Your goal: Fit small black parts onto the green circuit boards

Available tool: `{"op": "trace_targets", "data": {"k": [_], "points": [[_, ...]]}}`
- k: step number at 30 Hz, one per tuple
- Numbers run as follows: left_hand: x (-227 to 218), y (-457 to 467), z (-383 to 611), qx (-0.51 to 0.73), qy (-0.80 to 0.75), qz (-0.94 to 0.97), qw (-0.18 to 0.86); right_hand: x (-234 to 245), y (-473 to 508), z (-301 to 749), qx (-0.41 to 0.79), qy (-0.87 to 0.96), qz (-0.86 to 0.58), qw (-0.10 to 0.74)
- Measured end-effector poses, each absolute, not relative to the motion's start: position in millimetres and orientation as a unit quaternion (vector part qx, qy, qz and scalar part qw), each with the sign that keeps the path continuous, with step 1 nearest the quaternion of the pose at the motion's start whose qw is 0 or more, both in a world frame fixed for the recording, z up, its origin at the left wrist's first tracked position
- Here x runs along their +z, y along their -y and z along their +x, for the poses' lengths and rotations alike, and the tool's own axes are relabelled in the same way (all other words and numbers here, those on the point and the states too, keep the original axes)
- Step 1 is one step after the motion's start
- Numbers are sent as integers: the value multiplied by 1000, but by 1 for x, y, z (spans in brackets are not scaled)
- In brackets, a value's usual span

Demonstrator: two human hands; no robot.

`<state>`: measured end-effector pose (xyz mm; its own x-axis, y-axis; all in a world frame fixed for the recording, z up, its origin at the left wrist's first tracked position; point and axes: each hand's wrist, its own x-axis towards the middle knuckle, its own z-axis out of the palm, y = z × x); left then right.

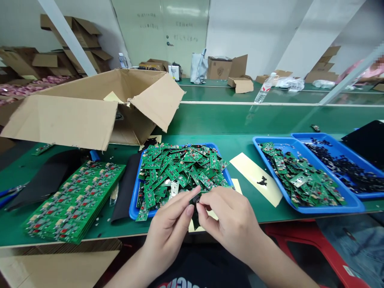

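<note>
In front of my chest, my left hand [171, 224] pinches a small circuit board [192, 199] between thumb and fingers, seen nearly edge-on. A small black piece [196, 199] sits against it, and the fingertips of my right hand [231, 214] are closed on that piece. A dark strip [195, 219] shows below, between the two hands; whether it joins the black piece is unclear. Just beyond my hands stands a blue tray [132, 208], heaped with loose green circuit boards [180, 168].
Left lie stacked board panels [75, 200], black sheets [124, 188], blue-handled pliers [12, 192] and a big open carton [60, 116]. Yellow paper [246, 164] bearing black bits [263, 181] lies right, before a blue tray [357, 206] of boards and another [300, 136] of black parts.
</note>
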<state>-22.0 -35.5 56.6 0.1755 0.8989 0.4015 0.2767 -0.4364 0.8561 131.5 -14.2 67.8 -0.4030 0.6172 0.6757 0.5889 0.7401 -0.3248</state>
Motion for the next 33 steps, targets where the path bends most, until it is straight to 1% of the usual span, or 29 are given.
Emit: {"op": "trace_targets", "data": {"k": [3,6,8,10,13,15,18,22,25,29,33], "points": [[56,36,-20,483,-444,680,328,66,11,133,-26,840,-351,412],[56,36,-19,487,-476,650,338,63,7,136,-37,834,-360,416],[56,37,-19,486,-486,632,357,61,5,140,-7,823,-384,419],[55,37,-18,481,-484,621,385,60,4,142,61,815,-394,421],[54,35,-18,479,-486,606,408,59,5,142,153,821,-352,423],[55,34,-18,478,-487,596,423,59,5,141,157,827,-331,427],[58,32,-17,470,-473,588,458,56,4,139,120,832,-328,432],[58,31,-18,429,-458,563,538,48,2,139,73,848,-298,431],[50,31,-18,392,-457,510,615,35,2,139,114,845,-301,428],[33,31,-17,389,-461,424,675,17,3,138,198,806,-345,438],[24,33,-13,359,-444,355,740,6,6,135,194,797,-366,438]]}}
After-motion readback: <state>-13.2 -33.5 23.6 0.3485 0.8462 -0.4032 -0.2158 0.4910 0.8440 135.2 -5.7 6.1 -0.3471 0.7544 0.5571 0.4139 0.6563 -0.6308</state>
